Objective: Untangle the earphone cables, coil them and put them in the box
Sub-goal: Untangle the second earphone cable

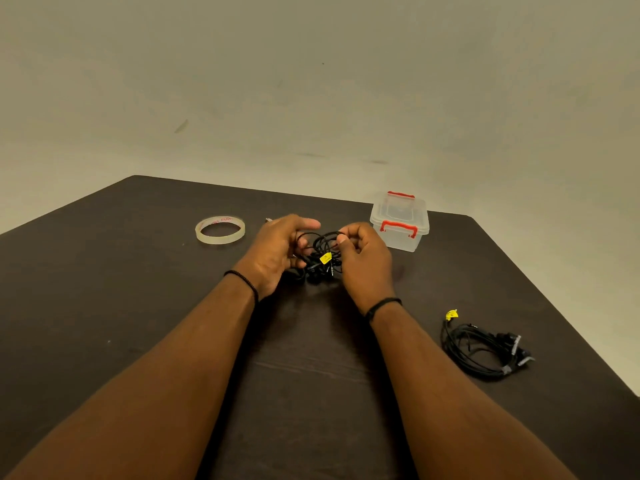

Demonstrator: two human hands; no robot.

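Note:
A tangled bunch of black earphone cables (320, 258) with a yellow tag is held between both hands over the middle of the dark table. My left hand (277, 251) holds its left side with curled fingers. My right hand (363, 258) pinches a cable loop at the top right of the bunch. A second bundle of black earphone cables (485, 348) with a yellow tag lies on the table at the right. The clear plastic box (400, 221) with red latches stands lid-on just behind my right hand.
A roll of clear tape (220, 230) lies on the table (138, 271) to the left of my left hand. A small object pokes out behind that hand. A plain wall rises behind the table's far edge; the table's right edge runs close to the second bundle.

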